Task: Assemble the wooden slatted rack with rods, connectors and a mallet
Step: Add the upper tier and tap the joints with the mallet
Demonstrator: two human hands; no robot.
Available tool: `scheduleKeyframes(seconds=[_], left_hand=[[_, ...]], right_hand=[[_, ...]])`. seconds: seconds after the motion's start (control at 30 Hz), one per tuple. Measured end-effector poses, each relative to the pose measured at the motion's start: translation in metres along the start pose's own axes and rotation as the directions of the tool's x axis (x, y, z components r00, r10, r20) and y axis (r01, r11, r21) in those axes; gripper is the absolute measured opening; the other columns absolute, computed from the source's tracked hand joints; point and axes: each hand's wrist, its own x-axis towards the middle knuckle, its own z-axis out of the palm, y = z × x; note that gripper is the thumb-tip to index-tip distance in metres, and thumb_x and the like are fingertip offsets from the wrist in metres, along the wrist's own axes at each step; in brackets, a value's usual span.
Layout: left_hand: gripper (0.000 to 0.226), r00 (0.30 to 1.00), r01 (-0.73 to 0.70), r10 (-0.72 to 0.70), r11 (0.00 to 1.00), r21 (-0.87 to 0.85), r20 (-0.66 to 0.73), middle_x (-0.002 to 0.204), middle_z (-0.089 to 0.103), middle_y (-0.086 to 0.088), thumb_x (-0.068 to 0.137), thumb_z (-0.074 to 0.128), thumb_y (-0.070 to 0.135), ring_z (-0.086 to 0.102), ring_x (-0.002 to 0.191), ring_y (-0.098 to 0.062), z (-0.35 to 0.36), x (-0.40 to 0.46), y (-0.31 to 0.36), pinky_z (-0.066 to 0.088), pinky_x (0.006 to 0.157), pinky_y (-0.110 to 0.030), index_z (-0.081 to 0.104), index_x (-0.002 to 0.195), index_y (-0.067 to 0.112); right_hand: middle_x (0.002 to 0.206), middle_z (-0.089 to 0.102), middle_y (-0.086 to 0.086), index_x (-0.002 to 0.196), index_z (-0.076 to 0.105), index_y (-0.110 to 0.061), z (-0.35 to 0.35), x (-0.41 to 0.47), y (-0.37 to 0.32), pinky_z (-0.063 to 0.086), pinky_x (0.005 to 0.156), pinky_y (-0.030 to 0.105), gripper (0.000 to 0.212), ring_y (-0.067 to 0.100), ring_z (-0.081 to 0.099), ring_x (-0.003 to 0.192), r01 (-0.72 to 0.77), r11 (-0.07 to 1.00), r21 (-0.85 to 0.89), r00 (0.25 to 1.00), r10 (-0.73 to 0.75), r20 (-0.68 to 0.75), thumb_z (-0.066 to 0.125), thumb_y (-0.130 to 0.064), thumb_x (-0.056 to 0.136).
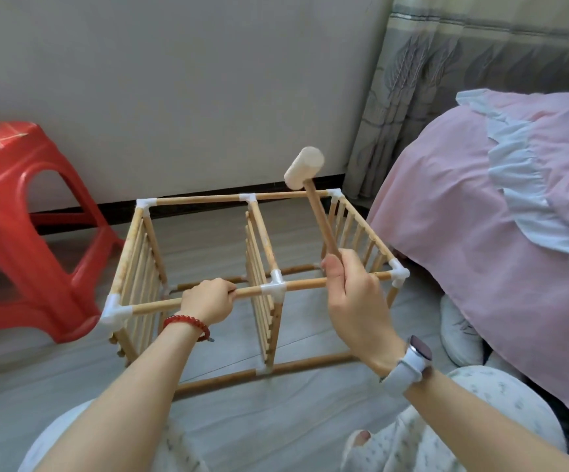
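The wooden slatted rack [191, 199] stands on the floor as a box frame, with slatted panels at left, middle and right, joined by white connectors [117, 310]. My left hand [208, 299] grips the near top rod [306, 284], just left of the middle white connector [274, 288]. My right hand [352, 287] holds the handle of a wooden mallet [305, 168]. The mallet's pale head is raised above the rack's far top rod, tilted up and to the left.
A red plastic stool [14, 212] stands to the left of the rack. A bed with pink cover [480, 199] is close on the right, with a grey curtain [446, 80] behind. The wall runs behind the rack. My knees are at the bottom.
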Motion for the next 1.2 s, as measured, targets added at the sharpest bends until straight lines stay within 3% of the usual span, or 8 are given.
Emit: scheduleKeyframes(seconds=[0.07,0.2,0.4,0.57,0.73,0.87,1.07,1.2], left_hand=[[0.032,1.0,0.004,-0.004,1.0,-0.007,0.004,0.087,0.061,0.008,0.101,0.036,0.032,0.055,0.075,-0.013,0.001,0.002,-0.001,0.04,0.061,-0.026,0.06,0.122,0.029],[0.03,1.0,0.01,-0.009,0.999,-0.052,0.006,0.079,0.06,0.007,0.1,0.041,0.031,0.053,0.066,-0.012,-0.001,0.006,-0.003,0.035,0.051,-0.023,0.064,0.119,0.027],[0.031,1.0,-0.004,0.004,0.996,-0.087,-0.007,0.079,0.059,0.008,0.1,0.041,0.032,0.052,0.064,-0.009,0.002,0.005,0.001,0.032,0.047,-0.019,0.064,0.119,0.025],[0.03,1.0,0.004,-0.004,0.997,-0.08,-0.011,0.068,0.054,0.01,0.1,0.04,0.032,0.048,0.056,-0.005,0.002,0.002,-0.002,0.032,0.046,-0.019,0.064,0.117,0.026],[0.029,1.0,-0.015,0.015,0.996,-0.086,-0.011,0.071,0.056,0.009,0.1,0.04,0.03,0.051,0.06,-0.009,0.001,0.005,-0.001,0.036,0.05,-0.022,0.065,0.113,0.025],[0.03,1.0,-0.02,0.02,0.998,-0.061,-0.012,0.079,0.06,0.007,0.1,0.038,0.03,0.055,0.069,-0.014,0.005,0.002,-0.003,0.04,0.059,-0.026,0.065,0.113,0.025],[0.031,1.0,-0.03,0.029,0.997,-0.068,-0.012,0.079,0.06,0.006,0.1,0.038,0.031,0.056,0.07,-0.014,0.002,0.006,-0.004,0.047,0.064,-0.028,0.063,0.116,0.025],[0.03,1.0,-0.03,0.03,0.998,-0.06,-0.007,0.079,0.059,0.006,0.1,0.038,0.032,0.057,0.071,-0.016,0.003,0.005,-0.003,0.05,0.068,-0.031,0.062,0.117,0.024]], right_hand=[[0.053,0.044,-0.008,0.091,0.048,-0.014,0.004,-0.01,-0.005,0.037,0.043,0.024,0.033,0.01,0.045,0.043,0.013,1.0,-0.023,0.995,-0.015,-0.098,0.028,-0.04,0.098],[0.08,0.056,-0.003,0.1,0.044,-0.017,0.03,-0.046,0.013,0.035,0.065,0.032,0.027,0.021,0.059,0.08,-0.155,0.83,-0.536,0.829,0.404,0.387,0.023,-0.034,0.103],[0.056,0.045,-0.006,0.087,0.047,-0.014,0.015,-0.005,-0.009,0.037,0.046,0.027,0.027,0.011,0.046,0.048,-0.13,0.989,-0.065,0.99,0.126,-0.061,0.03,-0.03,0.1],[0.08,0.058,-0.002,0.096,0.05,-0.017,0.036,-0.029,0.013,0.046,0.069,0.031,0.035,0.02,0.06,0.078,-0.321,0.831,-0.453,0.8,0.495,0.341,0.021,-0.036,0.102],[0.055,0.047,-0.004,0.08,0.044,-0.021,0.011,0.002,-0.015,0.036,0.041,0.021,0.027,0.008,0.045,0.044,-0.179,0.983,-0.033,0.982,0.177,-0.063,0.03,-0.033,0.099],[0.085,0.063,0.0,0.096,0.046,-0.02,0.031,-0.051,0.001,0.046,0.067,0.032,0.028,0.02,0.063,0.083,-0.21,0.806,-0.554,0.804,0.464,0.371,0.024,-0.037,0.102],[0.053,0.048,-0.003,0.079,0.04,-0.024,0.017,-0.022,-0.001,0.034,0.041,0.018,0.027,0.008,0.046,0.043,-0.128,0.985,-0.115,0.991,0.123,-0.043,0.025,-0.041,0.095],[0.078,0.059,0.002,0.083,0.044,-0.02,0.037,-0.054,0.023,0.047,0.064,0.033,0.03,0.023,0.06,0.074,-0.287,0.809,-0.513,0.78,0.508,0.366,0.025,-0.035,0.102]])
